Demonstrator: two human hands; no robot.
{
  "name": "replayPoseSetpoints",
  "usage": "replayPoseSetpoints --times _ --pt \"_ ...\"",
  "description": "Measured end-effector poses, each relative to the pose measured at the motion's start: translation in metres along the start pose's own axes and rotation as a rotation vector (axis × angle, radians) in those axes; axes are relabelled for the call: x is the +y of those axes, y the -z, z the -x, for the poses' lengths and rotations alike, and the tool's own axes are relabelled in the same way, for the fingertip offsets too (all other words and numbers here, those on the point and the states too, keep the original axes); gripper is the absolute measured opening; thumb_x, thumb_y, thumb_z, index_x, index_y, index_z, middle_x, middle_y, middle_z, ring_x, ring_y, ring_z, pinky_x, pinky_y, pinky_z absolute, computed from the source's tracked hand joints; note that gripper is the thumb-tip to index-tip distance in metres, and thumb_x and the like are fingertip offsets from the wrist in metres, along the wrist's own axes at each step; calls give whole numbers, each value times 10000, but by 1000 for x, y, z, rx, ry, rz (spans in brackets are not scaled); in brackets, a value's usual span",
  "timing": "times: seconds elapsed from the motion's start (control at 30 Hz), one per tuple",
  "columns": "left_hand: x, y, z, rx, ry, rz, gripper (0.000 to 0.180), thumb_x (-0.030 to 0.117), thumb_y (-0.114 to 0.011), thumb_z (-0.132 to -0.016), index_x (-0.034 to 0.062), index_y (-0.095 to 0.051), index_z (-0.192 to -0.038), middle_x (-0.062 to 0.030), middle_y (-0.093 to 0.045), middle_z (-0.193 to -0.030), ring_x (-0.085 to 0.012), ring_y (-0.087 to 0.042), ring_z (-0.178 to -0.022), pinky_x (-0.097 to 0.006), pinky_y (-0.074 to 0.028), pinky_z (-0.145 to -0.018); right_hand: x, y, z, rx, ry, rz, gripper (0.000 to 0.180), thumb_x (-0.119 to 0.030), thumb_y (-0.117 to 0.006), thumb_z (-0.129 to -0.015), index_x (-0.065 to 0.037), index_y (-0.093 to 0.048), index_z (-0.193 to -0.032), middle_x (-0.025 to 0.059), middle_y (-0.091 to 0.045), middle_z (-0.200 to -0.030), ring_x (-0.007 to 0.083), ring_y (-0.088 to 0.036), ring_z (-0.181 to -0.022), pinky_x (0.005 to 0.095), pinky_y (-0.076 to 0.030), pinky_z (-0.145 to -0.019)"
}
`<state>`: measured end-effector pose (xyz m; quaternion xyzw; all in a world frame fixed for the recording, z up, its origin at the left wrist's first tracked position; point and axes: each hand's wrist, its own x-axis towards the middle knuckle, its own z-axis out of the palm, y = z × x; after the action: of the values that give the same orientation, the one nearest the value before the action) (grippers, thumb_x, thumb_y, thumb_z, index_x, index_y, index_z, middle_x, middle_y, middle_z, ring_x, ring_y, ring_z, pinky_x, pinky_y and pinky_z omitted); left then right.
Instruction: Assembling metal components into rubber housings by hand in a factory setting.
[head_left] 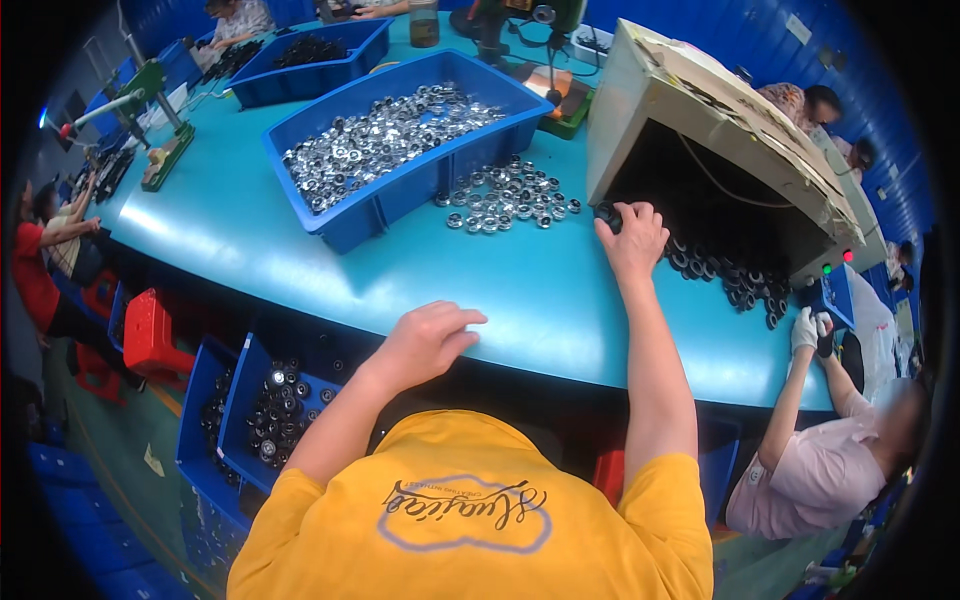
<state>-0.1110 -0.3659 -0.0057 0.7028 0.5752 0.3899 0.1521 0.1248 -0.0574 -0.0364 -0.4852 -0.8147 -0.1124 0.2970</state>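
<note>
My right hand [632,240] reaches to the mouth of a beige machine hood [700,110] and grips a black ring [605,214] at its left corner. More black rings [735,280] lie scattered on the teal table [300,250] under the hood. My left hand [430,340] rests palm down at the table's near edge, fingers curled together, with nothing visible in it. A loose heap of silver round parts [508,207] lies just left of my right hand. Behind it stands a blue bin [400,195] full of the same silver parts.
Below the table's near edge, blue bins [245,400] hold black and silver parts. Another blue bin [310,50] and small green presses [150,110] stand at the back. A person in pink [820,460] with a white glove works at my right; other people sit left and behind.
</note>
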Motion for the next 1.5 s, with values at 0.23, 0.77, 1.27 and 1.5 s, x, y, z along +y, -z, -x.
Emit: replayPoseSetpoints --times 0.23,0.77,1.27,1.5 --pt "-28 -30 -35 143 397 855 447 195 -637 -1027 57 -524 -1437 -79 -655 -1149 -168 -664 -972 -340 -563 -842 -116 74 49 -162 306 -604 382 -268 -839 -747 -144 -713 -1086 33 -666 -945 244 -612 -902 391 -424 -801" --pt "-63 -37 -24 162 328 1455 492 195 -627 -1030 49 -485 -1478 -167 -649 -1276 -243 -667 -1108 -377 -555 -973 -33 -59 0 -172 35 -258 506 -178 -665 -914 -153 -590 -1414 139 -529 -1462 300 -607 -1103 416 -494 -999" --pt "-66 -38 -23 233 361 1342 537 122 -765 -922 42 -537 -1402 -147 -649 -1269 -211 -652 -1110 -348 -549 -959 -39 -49 8 -196 -145 -504 321 -173 -755 -855 -103 -717 -1166 105 -653 -1082 222 -651 -879 370 -548 -827" --pt "-51 -45 -24 360 383 959 520 44 -861 -805 40 -620 -1265 -32 -608 -1060 -102 -605 -982 -254 -537 -852 -90 31 15 -510 -162 -941 342 -107 -804 -786 -40 -739 -1115 24 -649 -933 85 -608 -776 250 -525 -745"
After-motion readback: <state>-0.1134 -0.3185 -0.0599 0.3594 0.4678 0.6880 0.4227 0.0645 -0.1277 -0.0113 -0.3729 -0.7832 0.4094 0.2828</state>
